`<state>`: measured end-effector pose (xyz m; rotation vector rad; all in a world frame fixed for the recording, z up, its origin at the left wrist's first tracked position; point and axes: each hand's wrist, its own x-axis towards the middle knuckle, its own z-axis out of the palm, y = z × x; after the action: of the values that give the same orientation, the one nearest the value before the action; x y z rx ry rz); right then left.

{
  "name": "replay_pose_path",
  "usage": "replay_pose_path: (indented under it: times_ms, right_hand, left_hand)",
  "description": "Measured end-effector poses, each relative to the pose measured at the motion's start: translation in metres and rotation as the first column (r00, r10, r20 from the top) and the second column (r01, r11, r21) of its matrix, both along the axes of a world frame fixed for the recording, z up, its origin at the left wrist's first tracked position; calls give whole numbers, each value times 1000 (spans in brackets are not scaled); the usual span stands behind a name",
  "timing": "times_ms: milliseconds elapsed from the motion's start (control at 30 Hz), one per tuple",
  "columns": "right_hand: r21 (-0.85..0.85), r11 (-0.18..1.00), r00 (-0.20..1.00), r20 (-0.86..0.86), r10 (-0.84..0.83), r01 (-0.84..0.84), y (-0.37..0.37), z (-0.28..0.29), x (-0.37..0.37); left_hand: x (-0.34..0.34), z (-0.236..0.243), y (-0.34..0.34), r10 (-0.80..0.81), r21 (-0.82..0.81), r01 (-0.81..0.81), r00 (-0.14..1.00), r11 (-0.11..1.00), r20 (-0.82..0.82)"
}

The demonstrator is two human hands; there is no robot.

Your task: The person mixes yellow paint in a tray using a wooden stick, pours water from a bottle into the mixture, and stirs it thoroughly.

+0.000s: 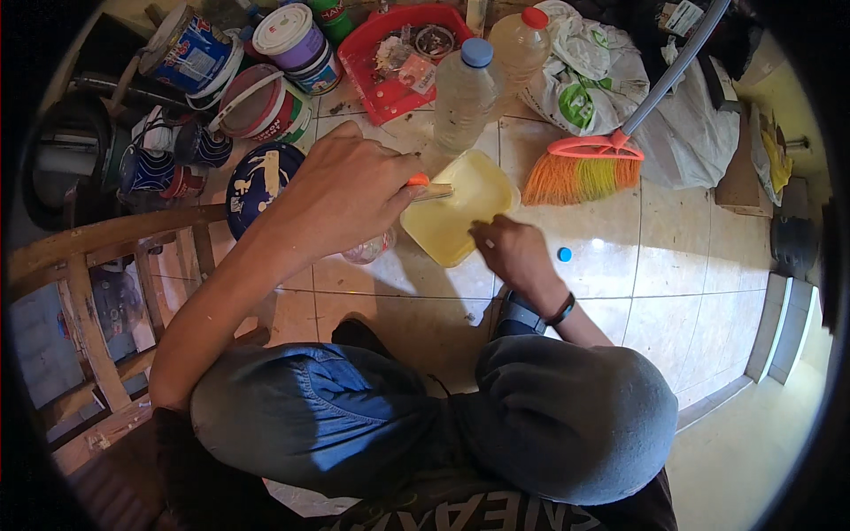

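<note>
My left hand [359, 190] is closed round a small orange-handled paintbrush [434, 190], its flat pale end reaching over a yellow plastic tub [456, 252]. The tub stands on the tiles and holds a pale yellowish liquid. At its right rim is my right hand [518, 252], fingers curled together; whether something is between them is hidden. Partly covered by my left wrist, a clear plastic container [367, 250] sits left of the tub. Just behind the tub stands a large clear bottle [460, 106] with a blue cap. A loose blue cap [564, 255] lies on the floor to the right.
Another bottle [521, 49] with a red cap stands farther back, beside a red dustpan [381, 66] holding litter. Paint buckets [288, 44] crowd the back left. An orange-and-yellow broom [580, 173] and white sacks [655, 133] lie right. A wooden railing [97, 327] borders the left.
</note>
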<state>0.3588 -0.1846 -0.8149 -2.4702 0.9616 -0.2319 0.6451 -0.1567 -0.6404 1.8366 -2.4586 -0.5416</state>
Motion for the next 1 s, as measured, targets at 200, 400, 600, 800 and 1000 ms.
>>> replay_pose_path:
  times_ms: [200, 400, 600, 800, 1000]
  right_hand:
    - [111, 983, 990, 25, 142, -144, 14, 12, -7]
    - [43, 999, 998, -67, 7, -5, -52, 33, -35]
    - [86, 967, 963, 100, -249, 241, -69, 16, -47]
    - [400, 862, 940, 0, -340, 312, -48, -18, -33]
    - [720, 549, 879, -180, -442, 424, -44, 13, -48]
  left_hand:
    - [6, -4, 2, -11, -7, 12, 1000, 1000, 13]
    - [5, 0, 4, -15, -11, 15, 999, 1000, 32]
    - [1, -1, 2, -30, 6, 30, 1000, 1000, 6]
    - [4, -6, 3, -30, -25, 31, 999, 999, 14]
    - [5, 0, 2, 4, 10, -4, 1000, 1000, 21]
